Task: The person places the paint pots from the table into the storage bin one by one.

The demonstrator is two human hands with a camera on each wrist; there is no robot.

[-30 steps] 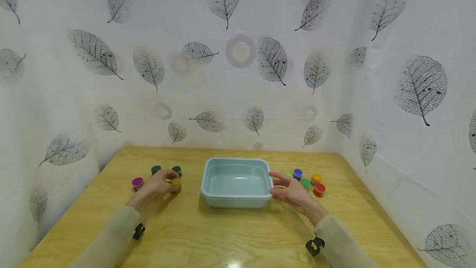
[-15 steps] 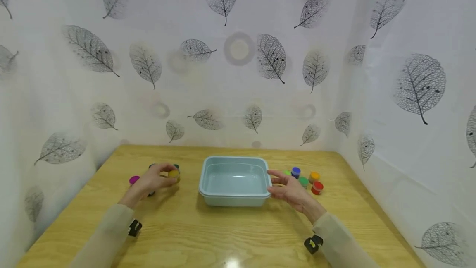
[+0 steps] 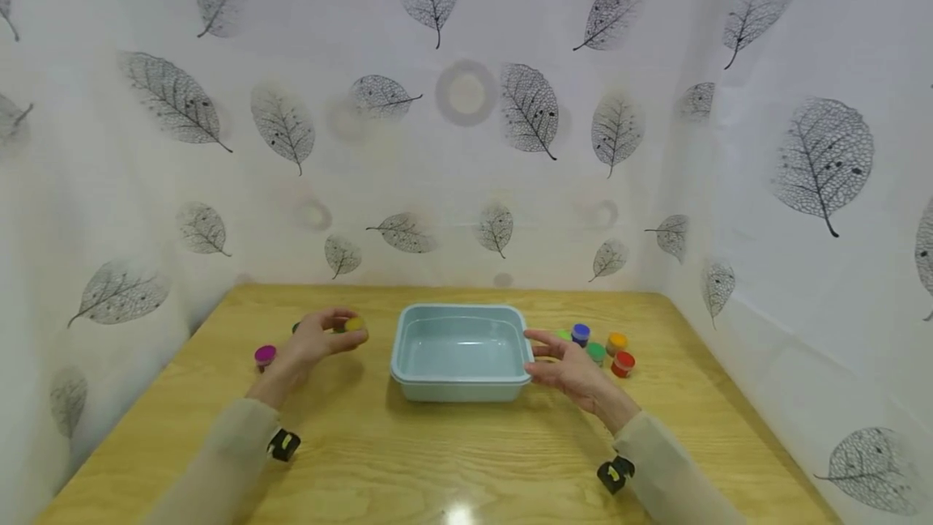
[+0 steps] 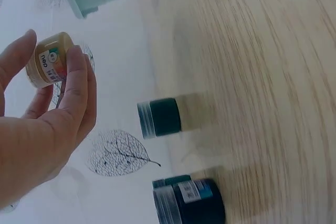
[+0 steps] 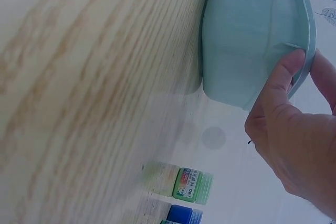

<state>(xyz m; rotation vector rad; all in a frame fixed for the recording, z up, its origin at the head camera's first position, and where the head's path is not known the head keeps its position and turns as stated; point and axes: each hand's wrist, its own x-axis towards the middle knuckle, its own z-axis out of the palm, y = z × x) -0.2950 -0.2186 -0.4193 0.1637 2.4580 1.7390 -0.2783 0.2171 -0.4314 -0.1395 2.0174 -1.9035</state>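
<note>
My left hand [image 3: 321, 340] pinches a small paint jar with a yellow-ochre lid [image 3: 355, 326] between thumb and fingers, raised off the table to the left of the bin. Up close in the left wrist view, the labelled jar [image 4: 50, 59] lies tilted in the fingertips. A pale blue-green plastic bin [image 3: 461, 392] stands mid-table with nothing inside it. At its right side, my right hand [image 3: 576, 371] grips the rim; the right wrist view shows the thumb [image 5: 289, 66] on the outer wall below the rim and a finger over the far side.
Left of the bin stand a magenta-lidded jar [image 3: 266, 356], a dark green jar [image 4: 160, 117] and a dark teal jar [image 4: 194, 203]. To its right cluster several jars, among them blue [image 3: 580, 334], orange [image 3: 616, 343], green [image 3: 595, 352] and red [image 3: 623, 364]. Leaf-print curtains enclose the table.
My left hand has lifted the yellow-ochre jar from the table and carried it slightly right and away from me. My right hand has stayed at the bin's rim.
</note>
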